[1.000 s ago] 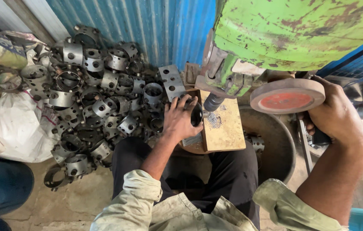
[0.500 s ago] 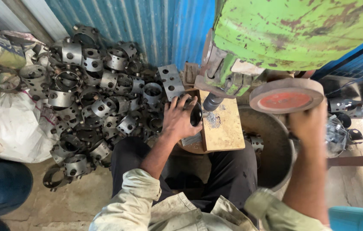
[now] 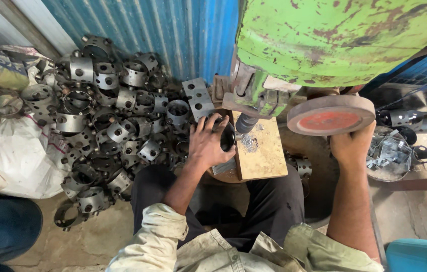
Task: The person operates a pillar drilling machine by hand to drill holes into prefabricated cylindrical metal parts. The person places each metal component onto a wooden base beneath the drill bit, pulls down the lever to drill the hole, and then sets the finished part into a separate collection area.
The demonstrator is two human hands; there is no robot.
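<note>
Both hands work at the green drill press (image 3: 334, 40): left hand (image 3: 206, 143) clamps a dark metal ring (image 3: 226, 136) under its spindle, right hand (image 3: 350, 146) grips the round red-faced handwheel (image 3: 330, 115). Drilling step, I judge; next calls for steady feed.

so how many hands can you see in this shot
2. The left hand grips a dark metal ring at the wooden block; the right hand holds the round red-faced wheel. No others visible.

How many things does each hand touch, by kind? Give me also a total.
Metal ring under the left hand: 1
Round red-topped wheel gripped by the right hand: 1
Total: 2
</note>
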